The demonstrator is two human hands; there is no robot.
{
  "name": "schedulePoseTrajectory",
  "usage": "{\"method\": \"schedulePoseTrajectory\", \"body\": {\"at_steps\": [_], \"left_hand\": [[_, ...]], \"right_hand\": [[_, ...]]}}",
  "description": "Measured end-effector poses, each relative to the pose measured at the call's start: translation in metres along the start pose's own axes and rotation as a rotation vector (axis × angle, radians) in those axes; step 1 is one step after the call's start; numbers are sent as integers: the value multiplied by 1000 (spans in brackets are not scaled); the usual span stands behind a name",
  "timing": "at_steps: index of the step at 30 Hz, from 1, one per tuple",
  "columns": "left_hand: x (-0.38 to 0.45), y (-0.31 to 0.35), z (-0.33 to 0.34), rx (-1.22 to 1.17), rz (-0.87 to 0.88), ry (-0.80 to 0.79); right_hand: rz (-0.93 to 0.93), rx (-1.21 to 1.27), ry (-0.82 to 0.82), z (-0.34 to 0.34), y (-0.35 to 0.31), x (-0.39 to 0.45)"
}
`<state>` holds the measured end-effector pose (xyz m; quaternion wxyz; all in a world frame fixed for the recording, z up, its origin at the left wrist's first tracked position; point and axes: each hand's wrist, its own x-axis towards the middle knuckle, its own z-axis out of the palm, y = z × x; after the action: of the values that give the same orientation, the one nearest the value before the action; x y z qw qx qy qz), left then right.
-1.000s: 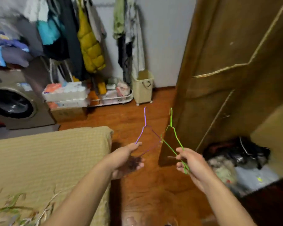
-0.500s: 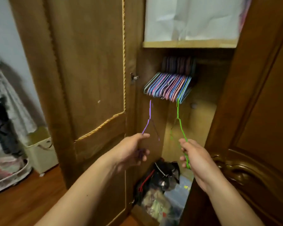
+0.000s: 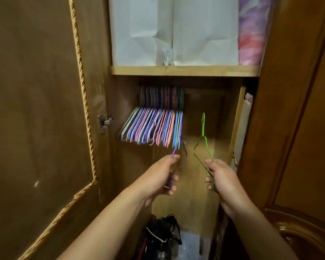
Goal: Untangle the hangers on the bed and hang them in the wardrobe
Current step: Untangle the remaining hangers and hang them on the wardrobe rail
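While both hands are raised inside the open wardrobe (image 3: 176, 71), each one carries a single wire hanger, so the step in hand looks to be the hanging itself. Nearest, the left hand (image 3: 160, 177) has its fingers curled round the lower wire of the purple hanger (image 3: 174, 152), thumb on top, and the right hand (image 3: 220, 176) is closed in the same way round the green hanger (image 3: 204, 141). The two hangers stand apart, with no wire crossing between them, which suggests the untangling of this pair is finished.

The purple hanger's upper part runs up into the right end of the row of hung hangers (image 3: 152, 126), and its hook is hidden among them, so I cannot tell whether it has caught the rail. The green hanger rises clear to the right of the row, hook uppermost, below the shelf edge and short of the rail, which is in shadow behind.

To do this well, I would bring each hook up and over the rail one at a time, just beside the last hung hanger, keeping the frame square so it does not snag its neighbours, and let go only once it hangs freely.
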<state>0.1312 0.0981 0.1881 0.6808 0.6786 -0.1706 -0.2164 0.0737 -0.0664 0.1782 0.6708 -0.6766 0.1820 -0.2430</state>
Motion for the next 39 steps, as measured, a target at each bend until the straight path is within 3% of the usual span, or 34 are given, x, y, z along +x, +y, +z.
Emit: {"method": "schedulePoseTrajectory", "body": {"at_steps": [4, 13, 17, 29, 39], "left_hand": [[59, 29, 3, 16, 59, -58], [186, 99, 28, 190, 193, 0], [213, 101, 22, 184, 129, 23], [199, 80, 10, 297, 11, -66], [143, 79, -52, 492, 94, -63]], "right_hand": [[-29, -3, 107, 17, -18, 27], [10, -119, 199, 29, -38, 69], [57, -104, 179, 28, -31, 77], [-59, -127, 86, 30, -46, 98], [-232, -235, 132, 39, -36, 135]]}}
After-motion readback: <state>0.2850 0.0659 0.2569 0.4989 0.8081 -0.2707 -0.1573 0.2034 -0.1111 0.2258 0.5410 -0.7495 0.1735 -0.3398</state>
